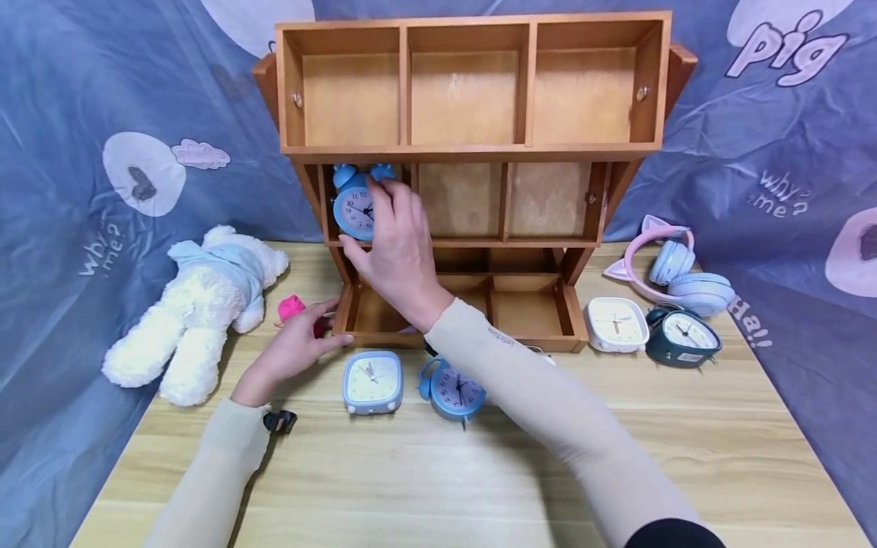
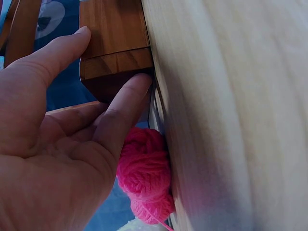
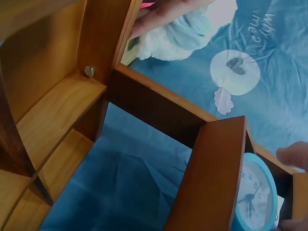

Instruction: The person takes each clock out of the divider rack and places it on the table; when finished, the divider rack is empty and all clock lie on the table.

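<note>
A blue twin-bell alarm clock (image 1: 353, 210) stands in the left compartment of the middle tier of a wooden shelf (image 1: 473, 157). My right hand (image 1: 404, 247) grips this clock, its fingers near the right bell and its thumb low by the compartment's front edge. Through the right wrist view the clock face (image 3: 252, 192) shows beside a wooden divider, part of the hand at the frame edge. My left hand (image 1: 298, 342) holds the shelf's lower left front corner (image 2: 115, 62) between thumb and fingers. Beneath those fingers lies a pink yarn ball (image 2: 144, 168).
Before the shelf are a square blue clock (image 1: 373, 383) and another blue twin-bell clock (image 1: 457, 390). Rightward are a white square clock (image 1: 617, 324), a dark green clock (image 1: 683, 336) and cat-ear headphones (image 1: 699, 293). A white plush bear (image 1: 199, 312) lies left.
</note>
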The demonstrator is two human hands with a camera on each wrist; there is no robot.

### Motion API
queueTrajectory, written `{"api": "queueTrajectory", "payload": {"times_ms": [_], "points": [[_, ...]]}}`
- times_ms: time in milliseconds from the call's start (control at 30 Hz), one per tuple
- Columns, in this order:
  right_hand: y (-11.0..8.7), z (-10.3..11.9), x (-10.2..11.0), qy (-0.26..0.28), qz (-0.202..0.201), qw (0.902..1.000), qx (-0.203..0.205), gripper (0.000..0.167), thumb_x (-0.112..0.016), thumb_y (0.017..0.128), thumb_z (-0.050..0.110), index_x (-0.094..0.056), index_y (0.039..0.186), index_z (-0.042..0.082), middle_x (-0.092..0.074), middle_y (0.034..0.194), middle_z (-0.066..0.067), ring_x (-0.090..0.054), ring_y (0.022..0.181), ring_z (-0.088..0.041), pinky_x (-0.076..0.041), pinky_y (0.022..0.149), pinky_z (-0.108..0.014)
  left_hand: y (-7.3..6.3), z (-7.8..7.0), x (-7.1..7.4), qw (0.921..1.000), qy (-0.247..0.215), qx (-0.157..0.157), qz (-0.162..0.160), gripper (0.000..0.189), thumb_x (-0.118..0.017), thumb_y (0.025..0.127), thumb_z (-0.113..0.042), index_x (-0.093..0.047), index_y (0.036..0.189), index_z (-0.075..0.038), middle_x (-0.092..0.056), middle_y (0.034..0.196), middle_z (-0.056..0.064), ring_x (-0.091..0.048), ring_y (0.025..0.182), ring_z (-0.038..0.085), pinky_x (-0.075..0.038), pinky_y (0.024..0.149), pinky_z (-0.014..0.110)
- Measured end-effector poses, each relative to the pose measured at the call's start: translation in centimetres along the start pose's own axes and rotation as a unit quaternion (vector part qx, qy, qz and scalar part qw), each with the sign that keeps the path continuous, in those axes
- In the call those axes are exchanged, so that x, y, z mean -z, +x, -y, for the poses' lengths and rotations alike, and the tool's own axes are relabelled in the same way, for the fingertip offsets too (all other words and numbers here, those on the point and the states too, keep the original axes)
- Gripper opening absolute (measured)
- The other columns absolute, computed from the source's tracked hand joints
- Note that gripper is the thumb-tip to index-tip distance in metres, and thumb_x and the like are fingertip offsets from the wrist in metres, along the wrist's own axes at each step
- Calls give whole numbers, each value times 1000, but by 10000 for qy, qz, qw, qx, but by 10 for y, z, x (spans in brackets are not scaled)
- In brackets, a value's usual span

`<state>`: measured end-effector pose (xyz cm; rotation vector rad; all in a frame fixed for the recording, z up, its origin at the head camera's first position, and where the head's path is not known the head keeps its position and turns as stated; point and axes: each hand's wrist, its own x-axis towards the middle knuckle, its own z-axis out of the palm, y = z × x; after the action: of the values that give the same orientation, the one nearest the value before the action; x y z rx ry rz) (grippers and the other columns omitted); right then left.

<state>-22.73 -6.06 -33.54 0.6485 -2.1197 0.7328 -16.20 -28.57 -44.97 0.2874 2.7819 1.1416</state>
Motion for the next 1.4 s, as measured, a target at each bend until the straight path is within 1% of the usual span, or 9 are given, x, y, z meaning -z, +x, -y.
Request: {"api": "queueTrajectory", "payload": {"times_ms": [100, 200, 300, 467, 667, 933, 1167, 1400], "points": [[2, 5, -7, -655, -243, 9975, 45, 87, -95, 89, 45, -58, 154, 0, -62, 149, -17, -59, 137, -33, -55, 110, -45, 1, 0, 0, 10000, -26, -11, 10, 82, -81, 106, -30, -42, 170, 3, -63, 159, 29, -69, 140, 47, -53, 120, 65], [2, 10, -14, -1191, -344, 9923, 54, 86, -92, 91, 51, -59, 154, 3, -64, 149, -14, -59, 138, -31, -53, 111, -44, 2, 0, -1, 10000, -30, -36, 14, 81, -81, 106, -30, -42, 170, 3, -63, 159, 29, -69, 140, 46, -52, 121, 64], [4, 13, -21, -1483, -376, 9882, 43, 84, -89, 92, 53, -59, 154, 4, -65, 150, -12, -59, 137, -29, -52, 111, -43, 2, 0, -1, 10000, -8, -84, 11, 81, -81, 106, -29, -42, 170, 2, -64, 158, 28, -69, 140, 46, -52, 121, 64], [6, 15, -30, -1785, -425, 9830, -24, 83, -88, 92, 55, -60, 155, 7, -65, 150, -9, -58, 137, -28, -52, 111, -41, 3, -2, 0, 9999, 49, -146, -27, 81, -82, 105, -29, -44, 169, 2, -65, 157, 28, -69, 140, 46, -50, 123, 64], [3, 13, -36, -1811, -463, 9823, -137, 84, -91, 91, 51, -59, 157, 9, -64, 152, -8, -57, 139, -28, -53, 110, -41, 3, -2, 0, 9998, 70, -168, -13, 81, -82, 105, -30, -44, 169, 1, -64, 158, 28, -68, 142, 47, -47, 126, 65], [3, 10, -43, -1863, -696, 9800, -101, 74, -88, 92, 40, -61, 154, 10, -65, 149, -8, -58, 138, -27, -54, 109, -40, 3, -1, 0, 9999, 75, -154, -15, 82, -82, 105, -30, -43, 169, 2, -64, 158, 29, -67, 142, 47, -46, 126, 65], [2, 11, -43, -1703, -672, 9830, -109, 72, -86, 93, 37, -60, 154, 9, -64, 149, -9, -58, 138, -28, -54, 108, -40, 2, -1, 0, 9999, 15, -133, -14, 82, -83, 105, -28, -43, 169, 3, -64, 158, 29, -68, 141, 47, -49, 124, 64], [3, 17, -35, -1269, -661, 9896, -140, 71, -85, 94, 37, -60, 153, 7, -63, 147, -11, -56, 135, -29, -52, 110, -41, 1, -1, 0, 9999, 40, -107, -46, 80, -83, 104, -28, -45, 168, 3, -67, 154, 29, -70, 138, 47, -52, 121, 64]]}}
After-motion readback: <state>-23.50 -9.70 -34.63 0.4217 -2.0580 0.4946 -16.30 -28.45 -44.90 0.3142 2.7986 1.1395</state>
